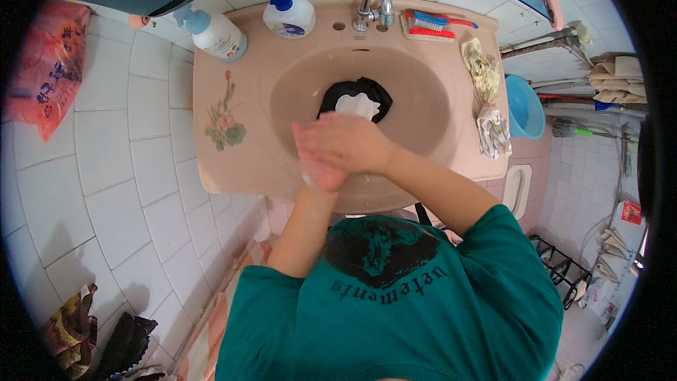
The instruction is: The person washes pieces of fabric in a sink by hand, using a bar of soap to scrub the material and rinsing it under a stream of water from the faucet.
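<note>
Over the front part of the pink basin, my two hands are pressed together. My right hand (360, 142) lies flat across my left hand (317, 166), its fingers stretched out and slightly blurred. Part of the left palm and its fingers are hidden beneath. A whitish film like lather shows near the left wrist. Neither hand appears to hold anything. Just beyond the fingertips, a bunched black cloth (379, 92) rests on the bottom of the sink (430, 109). A white cloth-like piece (356, 106) lies on it, partly covered by my right hand.
A chrome faucet (381, 3) stands at the back. Two pump bottles, one white and pale blue (218, 37), one white with a dark blue top (293, 17), stand left of it. To its right lie brushes (430, 23) and crumpled gloves (483, 74). A blue basin (525, 109) is beyond.
</note>
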Available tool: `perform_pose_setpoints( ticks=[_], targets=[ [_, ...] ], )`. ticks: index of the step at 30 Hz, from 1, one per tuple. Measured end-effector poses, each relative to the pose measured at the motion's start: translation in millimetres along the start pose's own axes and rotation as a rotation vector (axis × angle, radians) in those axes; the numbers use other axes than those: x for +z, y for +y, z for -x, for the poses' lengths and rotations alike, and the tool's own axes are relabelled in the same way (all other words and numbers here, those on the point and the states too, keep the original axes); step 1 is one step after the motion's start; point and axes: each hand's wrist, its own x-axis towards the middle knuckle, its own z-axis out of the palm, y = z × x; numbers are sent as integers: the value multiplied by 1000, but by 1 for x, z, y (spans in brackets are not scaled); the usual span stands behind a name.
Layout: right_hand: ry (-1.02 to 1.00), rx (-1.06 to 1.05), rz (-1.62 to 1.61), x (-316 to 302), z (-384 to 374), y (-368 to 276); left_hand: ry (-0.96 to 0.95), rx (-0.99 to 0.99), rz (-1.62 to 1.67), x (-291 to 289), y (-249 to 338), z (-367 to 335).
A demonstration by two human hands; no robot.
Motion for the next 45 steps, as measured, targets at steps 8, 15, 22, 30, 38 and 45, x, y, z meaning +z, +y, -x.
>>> perform_pose_setpoints(
  ticks=[8,15,22,30,38,45],
  targets=[
    [243,-79,192,-14,3,9,-11,-12,-257,28,-4,-2],
    [-115,202,173,-21,-24,32,108,-37,-210,39,-10,-4],
    [36,-143,176,-3,-2,-9,-152,-74,-182,20,7,-4],
    [176,55,205,-27,0,38,-35,-83,-212,44,-2,-8],
    [-98,189,217,-24,-21,15,14,-59,-184,32,1,-7],
    [48,-140,157,-7,2,-5,-172,-66,-173,2,16,-5]
  ],
)
